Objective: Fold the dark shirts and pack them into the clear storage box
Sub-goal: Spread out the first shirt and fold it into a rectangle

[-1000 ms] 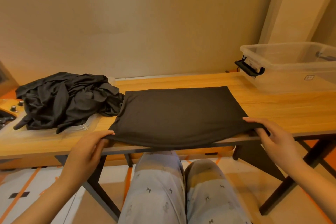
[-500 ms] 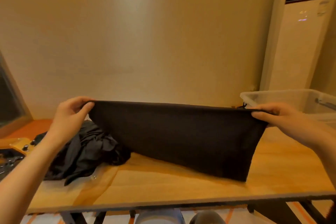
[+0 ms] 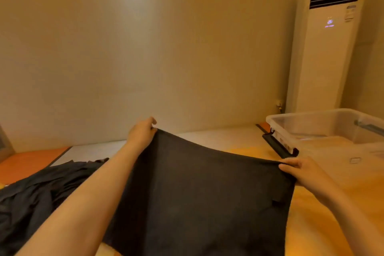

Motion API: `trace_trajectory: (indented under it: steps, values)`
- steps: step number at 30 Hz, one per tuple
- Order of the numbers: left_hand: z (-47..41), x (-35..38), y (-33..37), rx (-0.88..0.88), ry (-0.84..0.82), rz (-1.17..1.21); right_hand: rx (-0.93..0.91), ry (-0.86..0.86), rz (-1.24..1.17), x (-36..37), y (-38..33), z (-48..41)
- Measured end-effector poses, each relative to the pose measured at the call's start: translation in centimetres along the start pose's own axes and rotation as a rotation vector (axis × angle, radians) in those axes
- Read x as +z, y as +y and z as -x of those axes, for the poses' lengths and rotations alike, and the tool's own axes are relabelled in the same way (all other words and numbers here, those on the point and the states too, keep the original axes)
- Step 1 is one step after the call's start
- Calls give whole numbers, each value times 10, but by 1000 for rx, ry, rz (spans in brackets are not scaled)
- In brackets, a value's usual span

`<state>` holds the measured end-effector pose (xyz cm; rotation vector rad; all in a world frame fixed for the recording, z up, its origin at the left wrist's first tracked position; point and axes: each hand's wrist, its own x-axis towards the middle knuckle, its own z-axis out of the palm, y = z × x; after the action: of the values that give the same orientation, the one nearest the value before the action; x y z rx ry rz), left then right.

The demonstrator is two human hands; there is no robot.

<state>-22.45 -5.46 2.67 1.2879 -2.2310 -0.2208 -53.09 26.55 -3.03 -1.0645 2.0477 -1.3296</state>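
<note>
Left hand [image 3: 143, 132] and right hand [image 3: 302, 170] each pinching a corner of flat dark fabric shirt [image 3: 197, 193] over wooden desk [image 3: 311, 235], clear plastic storage box [image 3: 311, 129] just right of shirt, box label unreadable

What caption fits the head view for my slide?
Left hand and right hand pinch a dark shirt over the table, clear box nearby.

Bare left hand [image 3: 141, 134], bare right hand [image 3: 301, 171], both forearms [image 3: 87, 199] bare

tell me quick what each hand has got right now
Left hand: closed, pinching one top corner of the dark shirt.
Right hand: closed, pinching the other top corner of the same shirt.
</note>
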Motion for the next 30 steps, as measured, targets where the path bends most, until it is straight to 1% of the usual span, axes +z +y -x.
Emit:
trace_trajectory:
  steps: [2, 3, 5, 7, 9, 11, 14, 16, 18, 19, 21, 23, 25, 27, 28, 29, 30]
  values:
    - [20, 46, 2, -79, -94, -144, 18, 69, 289, 14, 32, -5]
    - [34, 63, 4, -80, -134, -189, 13, 99, 403, 20, 44, -5]
    - [68, 87, 7, -57, -199, -185, -48, 140, 507, 27, 56, -3]
    - [106, 94, 9, -72, -260, -131, -154, 111, 539, 34, 51, -2]
    - [143, 94, 10, -76, -300, -142, -287, -24, 626, 45, 41, -5]
    - [176, 91, 12, -80, -324, -194, -396, -202, 730, 62, 34, -9]
    - [197, 94, 13, -148, -460, -278, -454, -424, 813, 88, 32, -17]
    - [192, 102, 9, -160, -499, -318, -450, -493, 852, 97, 37, -18]
    - [173, 110, 2, -113, -494, -331, -382, -461, 884, 96, 42, -20]
    - [161, 112, -1, -60, -503, -322, -347, -423, 913, 96, 44, -19]
    - [134, 114, -6, 101, -540, -276, -262, -294, 969, 102, 48, -10]
    - [109, 117, -9, 258, -557, -309, -155, -165, 983, 118, 48, 8]
    - [94, 115, -4, 354, -467, -426, -74, -128, 963, 135, 45, 29]
    - [98, 110, 10, 342, -316, -480, -48, -141, 979, 142, 40, 43]
    - [107, 109, 18, 290, -259, -445, -58, -139, 990, 140, 37, 44]
    - [121, 106, 26, 215, -237, -386, -89, -140, 996, 136, 36, 42]
    - [136, 104, 32, 131, -249, -328, -141, -153, 991, 131, 36, 38]
